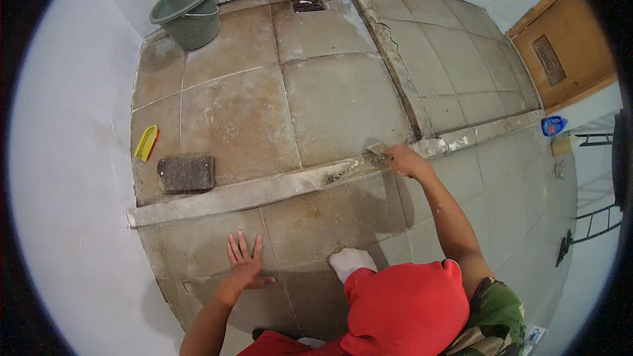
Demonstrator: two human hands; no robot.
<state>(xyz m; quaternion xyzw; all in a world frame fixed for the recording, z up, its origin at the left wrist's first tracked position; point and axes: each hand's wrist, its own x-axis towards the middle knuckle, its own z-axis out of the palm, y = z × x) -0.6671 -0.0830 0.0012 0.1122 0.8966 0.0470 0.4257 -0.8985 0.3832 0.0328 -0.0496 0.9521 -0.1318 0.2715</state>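
My left hand (244, 266) rests on the tiled floor (310, 224), palm down and fingers spread, with nothing in it. My right hand (403, 160) is closed around a scraper (377, 149), whose flat pale blade shows past the fingers; the handle is hidden in my grip. Its blade is at the low raised curb (283, 189), close to where a second curb (395, 59) joins it. Along the curb, pale coating is broken by a darker, rough stretch left of the blade.
Beyond the curb are a dark block (186, 173), a yellow brush (147, 143) with red bristles, a grey-green bucket (188, 14) and a floor drain (307, 4). A blue bottle (553, 125) stands near the wooden door (564, 46). My red-clad knee (409, 303) and white-socked foot (351, 263) are between my arms.
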